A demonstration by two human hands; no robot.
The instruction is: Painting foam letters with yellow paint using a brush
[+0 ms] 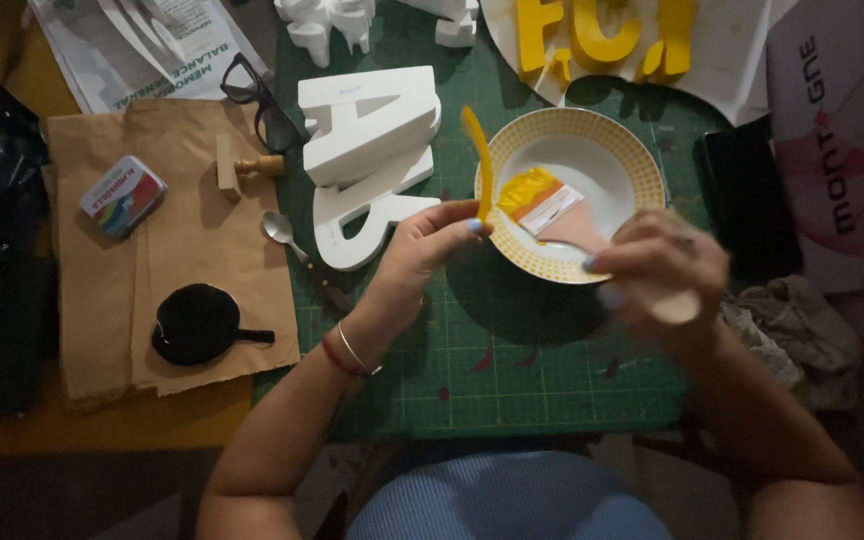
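Two closed hands: left hand (430, 243) pinching upright yellow strip (479, 160), right hand (660, 270) gripping brush (544, 205), bristles up-left.

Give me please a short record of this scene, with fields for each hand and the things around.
left hand: holds a thin yellow piece, upright by the plate rim
right hand: holds a brush, yellow bristles over the plate
plate: white, yellow rim, on the green mat
white letters: left of the plate
yellow letters: beyond the plate
spoon: beside the white letters
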